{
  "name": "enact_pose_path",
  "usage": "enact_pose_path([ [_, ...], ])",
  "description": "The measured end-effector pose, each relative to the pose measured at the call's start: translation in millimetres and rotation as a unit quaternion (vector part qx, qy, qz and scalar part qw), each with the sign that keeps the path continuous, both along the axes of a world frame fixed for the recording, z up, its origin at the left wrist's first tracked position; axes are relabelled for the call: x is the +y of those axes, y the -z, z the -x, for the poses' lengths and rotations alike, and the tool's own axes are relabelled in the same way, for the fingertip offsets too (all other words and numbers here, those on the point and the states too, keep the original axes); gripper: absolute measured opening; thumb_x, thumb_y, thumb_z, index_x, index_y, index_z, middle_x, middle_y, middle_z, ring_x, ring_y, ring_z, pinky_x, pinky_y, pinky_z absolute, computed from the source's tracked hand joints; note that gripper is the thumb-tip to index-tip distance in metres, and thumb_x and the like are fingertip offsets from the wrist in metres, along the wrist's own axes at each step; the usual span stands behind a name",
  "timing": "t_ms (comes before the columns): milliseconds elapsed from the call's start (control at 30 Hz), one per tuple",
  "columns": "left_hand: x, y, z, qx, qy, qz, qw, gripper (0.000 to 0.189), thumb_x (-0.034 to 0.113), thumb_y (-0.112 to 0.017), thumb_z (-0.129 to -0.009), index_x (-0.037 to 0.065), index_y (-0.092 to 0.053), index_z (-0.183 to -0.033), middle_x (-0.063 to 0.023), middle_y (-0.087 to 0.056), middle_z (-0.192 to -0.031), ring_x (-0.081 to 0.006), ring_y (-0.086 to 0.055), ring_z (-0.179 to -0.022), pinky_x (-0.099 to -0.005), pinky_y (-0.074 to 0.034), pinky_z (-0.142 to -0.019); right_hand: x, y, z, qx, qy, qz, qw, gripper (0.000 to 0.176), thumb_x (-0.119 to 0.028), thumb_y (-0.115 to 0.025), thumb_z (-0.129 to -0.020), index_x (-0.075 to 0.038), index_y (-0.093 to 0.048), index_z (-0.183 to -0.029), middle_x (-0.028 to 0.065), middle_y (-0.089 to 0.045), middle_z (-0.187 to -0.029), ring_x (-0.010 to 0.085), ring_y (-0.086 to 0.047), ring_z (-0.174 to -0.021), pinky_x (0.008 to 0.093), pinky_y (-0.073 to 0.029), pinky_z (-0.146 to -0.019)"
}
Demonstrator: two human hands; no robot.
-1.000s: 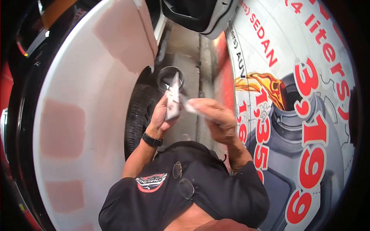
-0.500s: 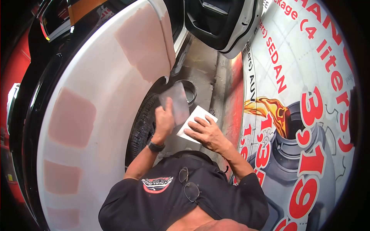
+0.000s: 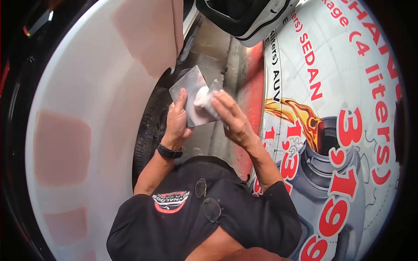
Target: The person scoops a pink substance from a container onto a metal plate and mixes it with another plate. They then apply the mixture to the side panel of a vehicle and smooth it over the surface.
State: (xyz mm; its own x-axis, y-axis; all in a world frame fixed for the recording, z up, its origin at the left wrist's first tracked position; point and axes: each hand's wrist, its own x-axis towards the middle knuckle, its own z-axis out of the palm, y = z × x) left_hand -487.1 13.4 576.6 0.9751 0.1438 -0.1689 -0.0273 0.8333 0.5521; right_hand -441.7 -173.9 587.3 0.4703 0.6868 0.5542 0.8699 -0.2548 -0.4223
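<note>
My left hand grips a flat, greyish square plate, its thumb lying on the upper face. A pale pink, paste-like lump is on the plate. My right hand is closed on a thin greyish piece, blurred by motion, whose edge is at the lump. Both hands are in front of my chest, beside the white car panel with its dull pinkish-brown patches.
A dark tyre is under the panel's edge. An open car door is at the top. A large printed banner covers the right side. Glasses hang on the black shirt.
My left hand has tilted and steadied the plate. My right hand has come up and in to it; the white square under its fingers no longer shows as such. The view has shifted slightly.
</note>
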Motion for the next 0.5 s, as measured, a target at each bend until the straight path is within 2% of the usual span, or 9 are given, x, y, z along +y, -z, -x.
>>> enact_pose_path([
  [33, 4.5, -1.0, 1.1, 0.003, -0.003, -0.025, 1.000, 0.042, 0.038, -0.047, -0.104, 0.004, -0.056, -0.128, -0.0106, -0.066, -0.115, -0.0223, -0.067, -0.102, -0.0375, -0.057, -0.087, -7.0, 10.2, -7.0, -0.016, 0.020, 0.063, 0.998, 0.065, 0.013, -0.055, -0.075, -0.008, -0.054, -0.137, 0.0167, -0.048, -0.144, 0.0388, -0.046, -0.134, 0.0522, -0.039, -0.109],
  [100, 19.3, 1.2, 0.5, -0.001, 0.048, 0.042, 0.998, 0.040, 0.036, -0.053, -0.102, 0.003, -0.058, -0.124, -0.0088, -0.068, -0.109, -0.0178, -0.069, -0.095, -0.0328, -0.058, -0.083, -17.5, 27.0, -22.7, -0.054, 0.058, 0.182, 0.980, 0.068, 0.014, -0.055, -0.073, -0.008, -0.054, -0.138, 0.0170, -0.049, -0.142, 0.0385, -0.048, -0.132, 0.0507, -0.039, -0.109],
  [167, 35.7, 4.1, -3.9, -0.018, 0.136, 0.138, 0.981, 0.040, 0.036, -0.054, -0.102, 0.002, -0.059, -0.123, -0.0078, -0.069, -0.106, -0.0155, -0.069, -0.092, -0.0308, -0.058, -0.081, -12.5, 37.9, -27.0, 0.122, 0.034, 0.044, 0.991, 0.064, 0.018, -0.050, -0.076, -0.005, -0.055, -0.136, 0.0173, -0.053, -0.139, 0.0310, -0.053, -0.128, 0.0442, -0.041, -0.106],
  [267, 35.8, 7.6, -8.8, 0.081, 0.174, 0.140, 0.971, 0.038, 0.035, -0.057, -0.100, 0.003, -0.060, -0.120, -0.0054, -0.070, -0.099, -0.0124, -0.069, -0.083, -0.0288, -0.059, -0.073, 14.2, 10.8, -11.6, 0.309, 0.063, -0.138, 0.939, 0.052, 0.018, -0.051, -0.083, 0.000, -0.058, -0.131, 0.0170, -0.060, -0.131, 0.0238, -0.058, -0.122, 0.0375, -0.044, -0.103],
  [300, 33.1, 13.6, -10.5, 0.098, 0.156, 0.146, 0.972, 0.038, 0.035, -0.057, -0.100, 0.004, -0.061, -0.120, -0.0052, -0.070, -0.099, -0.0121, -0.069, -0.082, -0.0291, -0.059, -0.072, 17.9, -6.0, -7.3, 0.268, 0.015, -0.148, 0.952, 0.051, 0.018, -0.052, -0.083, 0.000, -0.059, -0.130, 0.0167, -0.061, -0.129, 0.0248, -0.059, -0.120, 0.0378, -0.045, -0.102],
  [333, 43.8, 30.2, -12.3, 0.052, 0.168, 0.167, 0.970, 0.038, 0.032, -0.052, -0.103, 0.005, -0.056, -0.129, -0.0078, -0.067, -0.114, -0.0176, -0.068, -0.098, -0.0356, -0.057, -0.087, 22.5, -20.3, -3.3, 0.227, -0.035, -0.161, 0.960, 0.049, 0.018, -0.053, -0.083, 0.000, -0.060, -0.128, 0.0165, -0.062, -0.128, 0.0258, -0.060, -0.119, 0.0382, -0.045, -0.101],
  [400, 55.3, 40.0, -12.3, 0.042, 0.142, 0.125, 0.981, 0.039, 0.032, -0.050, -0.104, 0.002, -0.055, -0.129, -0.0096, -0.067, -0.115, -0.0193, -0.068, -0.099, -0.0358, -0.057, -0.086, 27.0, -28.8, -8.1, 0.182, -0.116, -0.209, 0.954, 0.043, 0.016, -0.057, -0.082, 0.000, -0.065, -0.122, 0.0169, -0.065, -0.121, 0.0313, -0.062, -0.114, 0.0406, -0.049, -0.097],
  [467, 57.5, 28.7, -9.6, 0.055, 0.123, 0.035, 0.990, 0.041, 0.033, -0.048, -0.104, -0.001, -0.055, -0.127, -0.0116, -0.067, -0.113, -0.0201, -0.069, -0.097, -0.0355, -0.057, -0.086, 28.7, -37.5, -23.7, 0.107, -0.043, -0.102, 0.988, 0.045, 0.013, -0.060, -0.080, -0.003, -0.066, -0.121, 0.0169, -0.064, -0.122, 0.0342, -0.062, -0.113, 0.0437, -0.048, -0.097],
  [500, 53.4, 32.0, -9.6, 0.073, 0.093, -0.034, 0.992, 0.041, 0.034, -0.049, -0.104, -0.001, -0.060, -0.121, -0.0097, -0.068, -0.108, -0.0161, -0.068, -0.091, -0.0326, -0.056, -0.081, 30.1, -40.3, -33.1, 0.068, -0.006, -0.045, 0.997, 0.046, 0.012, -0.061, -0.078, -0.005, -0.066, -0.121, 0.0169, -0.064, -0.123, 0.0357, -0.061, -0.113, 0.0453, -0.048, -0.098],
])
